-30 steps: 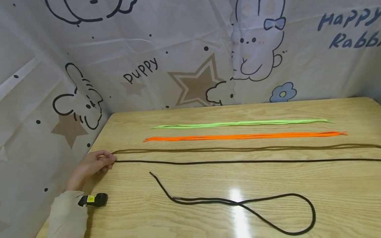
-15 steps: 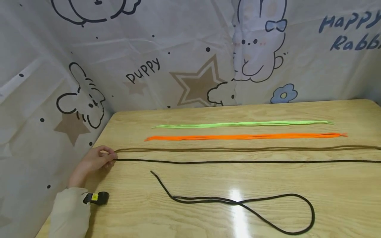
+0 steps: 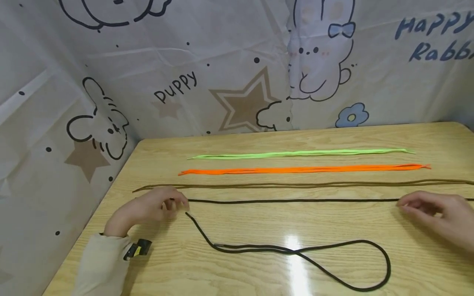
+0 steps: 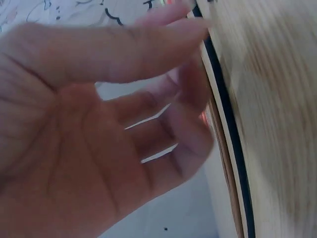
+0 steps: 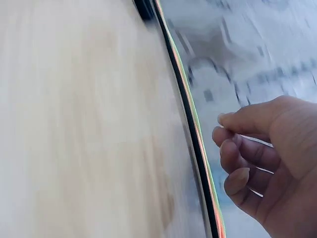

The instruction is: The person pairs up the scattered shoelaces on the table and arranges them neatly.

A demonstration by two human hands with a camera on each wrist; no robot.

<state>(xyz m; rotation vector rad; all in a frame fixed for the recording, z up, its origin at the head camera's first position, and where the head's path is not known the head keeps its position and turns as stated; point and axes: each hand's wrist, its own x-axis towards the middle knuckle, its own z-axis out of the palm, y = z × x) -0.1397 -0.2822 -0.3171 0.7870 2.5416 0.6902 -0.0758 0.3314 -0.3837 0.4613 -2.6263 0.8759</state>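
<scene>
My left hand [image 3: 148,207] hovers at the left with its fingers loosely bent and nothing between them. Near its fingertips lies the tip of a looped black shoelace [image 3: 295,253], which crosses itself and ends in a round bend at the right. Beyond that, a second black shoelace [image 3: 296,200] stretches straight across the table; the left hand covers its left end. Over its right part is my right hand [image 3: 449,213], fingers loosely curled; the right wrist view shows nothing in them. In the left wrist view the left hand [image 4: 114,114] is likewise bare.
Farther back, a doubled brown shoelace [image 3: 277,186], an orange shoelace bundle [image 3: 296,169] and a light green one [image 3: 277,154] lie parallel on the wooden table [image 3: 166,263]. A printed cloth [image 3: 177,53] hangs behind and along the left side.
My left hand has let go of the laces' left ends and moved right, towards the looped black lace. My right hand has come into the head view from the right.
</scene>
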